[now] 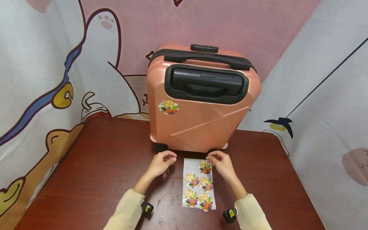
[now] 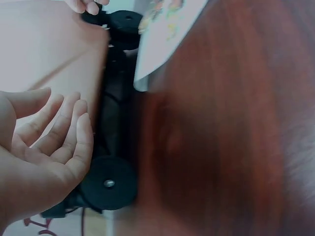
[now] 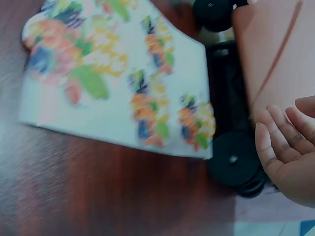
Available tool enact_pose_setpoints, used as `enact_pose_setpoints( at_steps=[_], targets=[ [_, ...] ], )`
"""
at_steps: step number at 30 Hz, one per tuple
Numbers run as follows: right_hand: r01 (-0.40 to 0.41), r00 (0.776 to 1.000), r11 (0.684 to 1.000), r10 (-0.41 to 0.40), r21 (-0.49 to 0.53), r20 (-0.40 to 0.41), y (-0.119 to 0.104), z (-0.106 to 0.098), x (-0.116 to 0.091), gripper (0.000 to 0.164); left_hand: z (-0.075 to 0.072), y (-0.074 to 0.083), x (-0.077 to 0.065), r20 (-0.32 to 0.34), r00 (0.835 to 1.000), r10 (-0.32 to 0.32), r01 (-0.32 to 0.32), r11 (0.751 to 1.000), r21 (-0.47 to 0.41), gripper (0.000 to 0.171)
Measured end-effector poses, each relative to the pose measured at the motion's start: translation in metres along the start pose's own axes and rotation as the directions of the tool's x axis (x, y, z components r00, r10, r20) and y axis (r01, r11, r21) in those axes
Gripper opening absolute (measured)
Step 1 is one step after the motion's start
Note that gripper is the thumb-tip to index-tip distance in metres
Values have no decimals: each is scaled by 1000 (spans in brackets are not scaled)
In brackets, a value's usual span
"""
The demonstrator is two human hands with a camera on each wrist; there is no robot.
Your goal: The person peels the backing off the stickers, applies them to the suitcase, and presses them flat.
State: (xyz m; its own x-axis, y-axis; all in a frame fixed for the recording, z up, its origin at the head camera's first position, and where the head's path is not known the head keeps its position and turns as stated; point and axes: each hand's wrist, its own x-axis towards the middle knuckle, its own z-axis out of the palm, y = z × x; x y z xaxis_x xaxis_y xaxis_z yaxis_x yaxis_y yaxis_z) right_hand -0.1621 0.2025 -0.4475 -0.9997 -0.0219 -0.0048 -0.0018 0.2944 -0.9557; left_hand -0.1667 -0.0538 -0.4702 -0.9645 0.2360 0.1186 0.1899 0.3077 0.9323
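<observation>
A white sticker sheet point(image 1: 197, 183) with several colourful fruit stickers point(image 1: 206, 184) lies on the table; its upper-left spot is bare. Behind it stands an upright pink suitcase point(image 1: 198, 124), with one matching fruit sticker point(image 1: 168, 107) at the left of its front. My left hand point(image 1: 163, 163), fingers loosely bent, is left of the sheet's top edge, close in front of the suitcase's lower edge; nothing is in it. My right hand point(image 1: 222, 162) hovers by the sheet's upper-right corner, fingertips overlapping the top sticker in the head view. In the right wrist view its relaxed fingers point(image 3: 283, 137) hold nothing.
The suitcase's black wheels point(image 2: 108, 183) rest toward the back of the brown wooden table point(image 1: 100, 172). A black recessed handle point(image 1: 207, 84) is set in its upper front. Patterned cloth point(image 1: 215, 25) hangs behind and at both sides.
</observation>
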Motion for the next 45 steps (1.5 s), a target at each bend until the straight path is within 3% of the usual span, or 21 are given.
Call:
enact_pose_setpoints(
  at_steps=[8,17,28,45],
  targets=[
    [-92,992,993,86,-70,-96,43,-6,-1,13,17,-21,1,62,996,-58,62,997,-52,18],
    [-199,970,975,183,-96,-158,65,-8,-10,14,32,-26,4,57,995,-79,77,996,41,22],
    [-181,977,980,169,-81,-133,68,-6,-8,14,49,-27,8,54,993,-105,101,992,71,20],
    [-153,982,984,141,-90,-127,73,-3,-7,11,51,-23,8,54,995,-84,80,993,82,19]
  ],
)
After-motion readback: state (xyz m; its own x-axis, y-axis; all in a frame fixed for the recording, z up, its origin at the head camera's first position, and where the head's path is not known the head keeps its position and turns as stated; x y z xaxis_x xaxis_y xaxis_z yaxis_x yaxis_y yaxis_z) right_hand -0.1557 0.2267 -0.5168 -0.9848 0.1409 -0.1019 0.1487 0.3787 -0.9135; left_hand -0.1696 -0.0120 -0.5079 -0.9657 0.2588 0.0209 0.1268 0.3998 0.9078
